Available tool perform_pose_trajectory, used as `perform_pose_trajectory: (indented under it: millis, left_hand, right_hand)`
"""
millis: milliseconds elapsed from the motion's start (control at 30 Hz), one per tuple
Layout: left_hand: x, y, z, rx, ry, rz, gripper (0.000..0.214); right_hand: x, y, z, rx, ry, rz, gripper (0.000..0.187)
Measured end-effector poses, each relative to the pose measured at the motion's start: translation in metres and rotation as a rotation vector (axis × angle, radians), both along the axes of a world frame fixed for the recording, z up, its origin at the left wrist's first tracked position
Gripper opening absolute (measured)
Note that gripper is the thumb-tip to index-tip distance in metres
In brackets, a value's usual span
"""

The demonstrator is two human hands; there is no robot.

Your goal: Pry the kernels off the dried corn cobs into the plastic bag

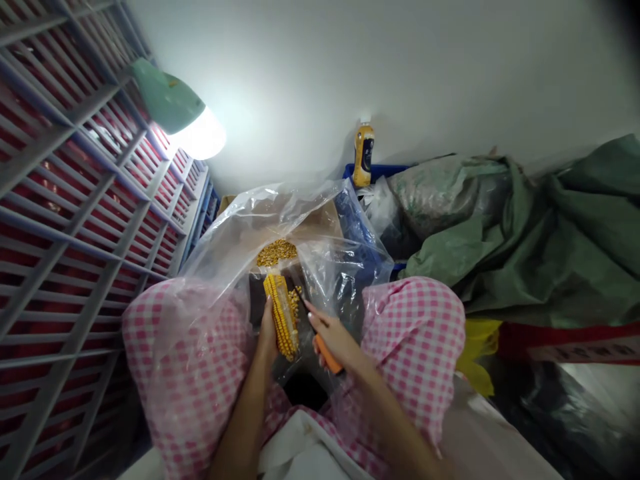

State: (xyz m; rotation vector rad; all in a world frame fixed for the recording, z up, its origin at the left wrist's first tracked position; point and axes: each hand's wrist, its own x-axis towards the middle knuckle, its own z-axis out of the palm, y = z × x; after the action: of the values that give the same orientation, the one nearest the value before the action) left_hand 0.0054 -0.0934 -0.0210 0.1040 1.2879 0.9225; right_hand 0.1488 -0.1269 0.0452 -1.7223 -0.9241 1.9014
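Note:
My left hand (269,328) is closed around the lower left side of a yellow corn cob (281,317). The cob stands tilted between my knees, and a pale strip on its right side is bare of kernels. Loose kernels cling or fall at its upper right edge. In my right hand (333,338) is a tool with an orange handle (328,355) and a thin dark shaft, whose tip reaches the kernels on the cob's right side. A heap of loose kernels (277,253) lies just beyond the cob in a clear plastic bag (235,230).
A lit green lamp (170,100) hangs on slatted plastic crates (65,247) at the left. Behind the bag, a bottle (364,153) stands by a blue crate (395,170). Green cloth (480,257) is piled at the right. Checked trouser knees (415,340) flank the work.

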Motion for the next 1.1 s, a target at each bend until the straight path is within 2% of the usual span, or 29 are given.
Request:
perform_pose_trajectory:
  millis: [133,300,367,467,567,633,767,867,1000,1100]
  left_hand:
    - [0.004,0.001,0.000,-0.025,0.003,0.055,0.045]
    - [0.005,0.002,0.002,-0.027,-0.045,0.058,0.047]
    - [0.005,0.001,0.002,-0.034,-0.078,0.014,0.049]
    - [0.006,-0.003,0.000,-0.028,-0.083,-0.046,0.049]
    - [0.005,-0.005,-0.001,-0.003,-0.026,-0.042,0.046]
    - [0.004,-0.005,0.001,-0.001,0.005,-0.003,0.047]
    - [0.002,-0.002,0.009,0.010,-0.046,0.073,0.053]
    - [0.001,0.000,0.011,0.014,-0.091,0.049,0.059]
    - [0.000,-0.002,0.012,0.029,-0.077,0.054,0.060]
    - [0.000,-0.003,0.013,0.047,-0.072,0.084,0.057]
  right_hand:
    - [-0.016,-0.029,-0.012,-0.011,0.037,0.008,0.054]
    - [-0.021,-0.030,-0.021,0.027,0.005,0.025,0.055]
    - [-0.022,-0.024,-0.021,0.069,-0.093,0.066,0.053]
    - [-0.024,-0.016,-0.024,0.221,-0.389,0.126,0.047]
    - [-0.026,-0.010,-0.029,0.335,-0.575,0.156,0.044]
    - [-0.025,-0.008,-0.032,0.316,-0.521,0.148,0.045]
    - [-0.022,-0.014,-0.034,0.182,-0.242,0.039,0.050]
    - [-0.019,-0.025,-0.029,0.134,-0.083,-0.040,0.052]
    - [-0.013,-0.049,-0.018,0.094,-0.018,-0.078,0.055]
    - [-0.010,-0.075,-0.013,0.132,-0.044,-0.084,0.056]
